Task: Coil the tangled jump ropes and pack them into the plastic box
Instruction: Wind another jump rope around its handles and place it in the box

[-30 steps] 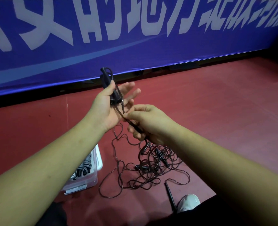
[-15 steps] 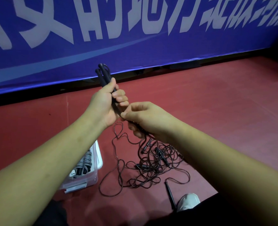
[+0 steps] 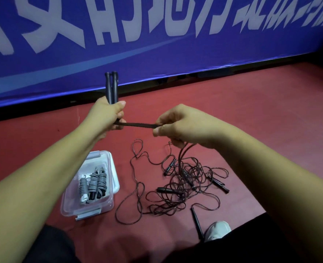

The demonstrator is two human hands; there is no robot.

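Three coiled bundles [image 3: 93,185] sit in the plastic box [image 3: 92,209] at left. Left hand [image 3: 104,114] grips two handles [image 3: 111,86] upright, right hand [image 3: 183,128] pinches the cord [image 3: 138,124] taut between them. The tangle [image 3: 181,186] lies on the floor below. Winding looks barely started, so the next wrap needs slack pulled free.

Blue banner [image 3: 156,54], red floor [image 3: 261,111], perhaps shoe [image 3: 217,231]

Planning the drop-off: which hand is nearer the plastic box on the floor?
Left. The left hand, gripping the handles, is raised roughly above the plastic box; the right hand, pinching the rope, is further right, above the tangle.
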